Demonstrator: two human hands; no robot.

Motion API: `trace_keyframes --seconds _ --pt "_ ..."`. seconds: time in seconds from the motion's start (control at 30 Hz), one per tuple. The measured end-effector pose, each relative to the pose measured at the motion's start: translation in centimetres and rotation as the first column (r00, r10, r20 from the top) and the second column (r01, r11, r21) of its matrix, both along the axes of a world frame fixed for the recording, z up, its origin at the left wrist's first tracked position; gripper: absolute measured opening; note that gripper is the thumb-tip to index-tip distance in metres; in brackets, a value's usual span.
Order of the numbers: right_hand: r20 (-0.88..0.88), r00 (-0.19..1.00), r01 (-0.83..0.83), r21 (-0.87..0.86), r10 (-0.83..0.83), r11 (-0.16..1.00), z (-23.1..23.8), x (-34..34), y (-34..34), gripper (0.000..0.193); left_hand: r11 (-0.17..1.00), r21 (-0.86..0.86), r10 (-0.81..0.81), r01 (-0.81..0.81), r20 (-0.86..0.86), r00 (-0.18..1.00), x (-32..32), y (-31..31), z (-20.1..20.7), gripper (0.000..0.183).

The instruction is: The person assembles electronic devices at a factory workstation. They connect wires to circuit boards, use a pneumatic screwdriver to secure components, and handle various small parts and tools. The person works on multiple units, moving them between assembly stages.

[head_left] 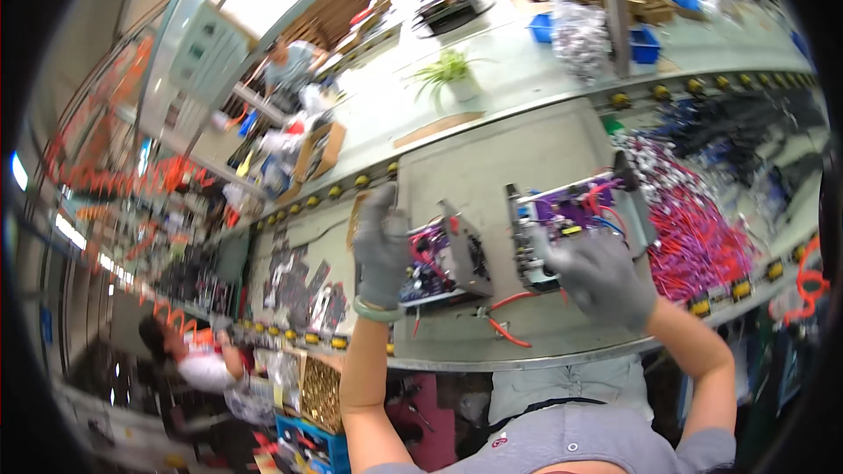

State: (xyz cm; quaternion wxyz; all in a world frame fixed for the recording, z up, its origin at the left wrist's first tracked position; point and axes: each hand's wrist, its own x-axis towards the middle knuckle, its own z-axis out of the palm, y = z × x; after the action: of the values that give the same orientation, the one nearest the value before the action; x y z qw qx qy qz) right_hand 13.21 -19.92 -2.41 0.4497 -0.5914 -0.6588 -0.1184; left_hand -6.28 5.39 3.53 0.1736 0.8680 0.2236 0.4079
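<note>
My left hand (382, 254), in a grey glove, is raised at the left side of an open electronic unit (452, 259) with a dark metal case and red wires. Its fingers point upward and look apart; whether the palm touches the case I cannot tell. My right hand (606, 279), also gloved in grey, is smeared by motion at the near edge of a second open unit (571, 215) with a purple board, pink-red wires and a dark plate. Its fingers are hard to make out. Between the units, near the bench edge, lie pliers (507, 320) with red-orange handles.
A big heap of pink and purple wires (694, 219) lies at the right, with dark cables (702, 127) beyond. Flat dark metal parts (307, 290) lie at the left. A potted plant (458, 83) stands across the bench. Two other people work to the left.
</note>
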Motion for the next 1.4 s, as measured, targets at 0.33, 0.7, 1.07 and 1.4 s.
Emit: trace_keyframes --seconds 0.33,0.7,1.07,1.4 --pt "-0.155 0.975 0.068 -0.470 -0.158 0.880 -15.4 -1.7 1.3 0.008 0.627 -0.445 0.281 -0.640 -0.637 0.718 -20.9 5.2 -18.8 0.038" --pt "-0.443 0.892 -0.205 -0.579 -0.093 0.790 -14.6 3.2 1.0 0.024 0.366 -0.902 0.373 -0.230 -0.085 0.924 -18.6 8.8 -26.9 0.033" --pt "0.032 0.152 0.687 -0.722 -0.988 0.082 -15.2 29.2 -20.5 0.026 0.477 -0.839 0.193 -0.262 -0.191 0.962 -5.4 6.6 -24.5 0.034" --pt "0.549 0.256 0.646 -0.710 -0.796 -0.282 -21.4 36.7 -19.5 0.054 0.502 -0.823 0.193 -0.265 -0.193 0.962 -4.9 5.7 -23.5 0.036"
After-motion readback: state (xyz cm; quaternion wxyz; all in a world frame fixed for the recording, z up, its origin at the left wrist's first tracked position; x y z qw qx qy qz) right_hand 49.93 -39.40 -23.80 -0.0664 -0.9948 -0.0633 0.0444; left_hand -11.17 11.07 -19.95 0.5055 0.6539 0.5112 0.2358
